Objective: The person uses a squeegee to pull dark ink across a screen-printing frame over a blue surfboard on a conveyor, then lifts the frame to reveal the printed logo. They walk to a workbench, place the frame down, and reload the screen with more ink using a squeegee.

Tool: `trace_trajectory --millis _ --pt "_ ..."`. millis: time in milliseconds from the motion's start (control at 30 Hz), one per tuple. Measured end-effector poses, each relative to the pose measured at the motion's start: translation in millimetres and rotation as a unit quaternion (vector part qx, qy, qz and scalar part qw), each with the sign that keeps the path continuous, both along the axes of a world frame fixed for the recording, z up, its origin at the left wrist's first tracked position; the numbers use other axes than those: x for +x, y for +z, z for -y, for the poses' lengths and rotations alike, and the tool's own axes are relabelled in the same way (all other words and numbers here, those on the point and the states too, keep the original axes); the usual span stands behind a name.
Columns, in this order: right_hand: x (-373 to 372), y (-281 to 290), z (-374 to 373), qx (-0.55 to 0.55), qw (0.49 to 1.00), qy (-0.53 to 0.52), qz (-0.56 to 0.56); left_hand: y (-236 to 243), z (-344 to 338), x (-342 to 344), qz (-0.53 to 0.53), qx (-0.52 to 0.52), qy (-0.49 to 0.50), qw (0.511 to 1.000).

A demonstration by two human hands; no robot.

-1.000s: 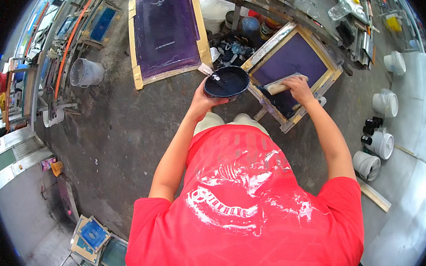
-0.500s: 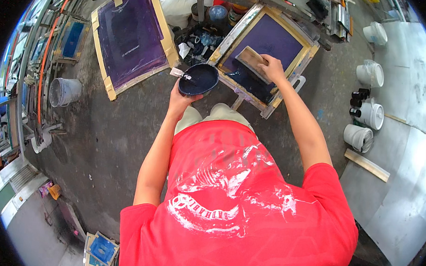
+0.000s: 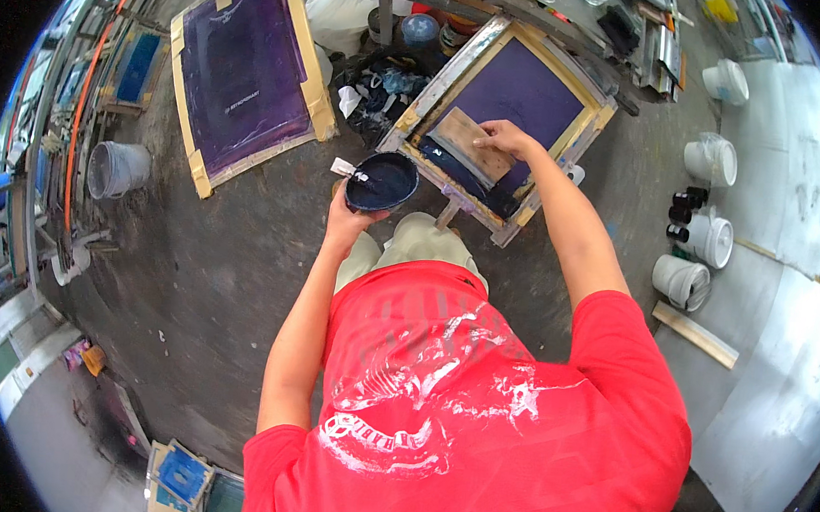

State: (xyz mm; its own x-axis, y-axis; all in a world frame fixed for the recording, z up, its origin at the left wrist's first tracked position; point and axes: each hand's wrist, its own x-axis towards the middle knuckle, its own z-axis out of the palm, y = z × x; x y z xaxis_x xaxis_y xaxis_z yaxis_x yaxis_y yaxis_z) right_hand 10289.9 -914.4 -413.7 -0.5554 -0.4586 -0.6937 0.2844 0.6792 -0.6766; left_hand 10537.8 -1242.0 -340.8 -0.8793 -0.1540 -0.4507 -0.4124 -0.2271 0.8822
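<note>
My right hand [image 3: 508, 139] is closed on the wooden handle of a wide squeegee [image 3: 464, 142]. The squeegee lies across the near part of a purple screen-printing screen, whose taped wooden frame [image 3: 586, 111] is tilted in view. Wet dark ink [image 3: 447, 164] covers the mesh by the near edge of the squeegee. Just left of this frame, my left hand [image 3: 348, 221] grips a bowl [image 3: 383, 186] of dark ink from below. A pale stick-like handle [image 3: 343, 167], smeared with ink, leans over the bowl's left rim; its lower end is hidden in the ink.
A second large purple screen [image 3: 252, 64] with taped edges stands at far left. Between the screens sits a bin of dark rags [image 3: 383, 91]. White buckets [image 3: 711, 161] line the right side; a clear bucket [image 3: 117, 171] stands at left. Metal bars [image 3: 386, 7] cross the far side.
My right hand has drawn the squeegee toward me and slightly left over the mesh, and its tilt has changed. The bowl stays in my left hand. The whole view has shifted a little.
</note>
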Motion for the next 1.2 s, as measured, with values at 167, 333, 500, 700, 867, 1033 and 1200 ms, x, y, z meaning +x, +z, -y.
trace_trajectory --millis 167,333,500,700,867,1033,1200 --pt "-1.4 30.9 -18.3 -0.097 0.988 -0.066 0.100 -23.0 -11.2 -12.6 -0.011 -0.006 0.001 1.000" --pt "19.2 117.2 -31.2 -0.153 0.973 -0.171 0.006 -26.7 -31.7 -53.1 -0.110 -0.272 -0.077 0.953" --pt "82.0 237.8 -25.3 -0.206 0.921 -0.243 -0.223 -6.9 -66.7 -95.2 -0.144 -0.242 -0.151 0.948" --pt "165.7 299.6 -10.0 -0.125 0.788 -0.312 -0.516 57.4 -104.6 -119.5 -0.144 -0.030 -0.168 0.975" --pt "180.4 316.9 -4.1 -0.124 0.697 -0.304 -0.637 125.1 -114.9 -134.6 -0.206 0.126 -0.169 0.955" --pt "178.3 329.7 5.7 -0.117 0.650 -0.304 -0.687 169.1 -117.6 -145.0 -0.215 0.211 -0.142 0.943" --pt "173.3 327.3 14.7 -0.094 0.632 -0.260 -0.724 187.2 -113.4 -149.8 -0.284 0.149 -0.069 0.945"
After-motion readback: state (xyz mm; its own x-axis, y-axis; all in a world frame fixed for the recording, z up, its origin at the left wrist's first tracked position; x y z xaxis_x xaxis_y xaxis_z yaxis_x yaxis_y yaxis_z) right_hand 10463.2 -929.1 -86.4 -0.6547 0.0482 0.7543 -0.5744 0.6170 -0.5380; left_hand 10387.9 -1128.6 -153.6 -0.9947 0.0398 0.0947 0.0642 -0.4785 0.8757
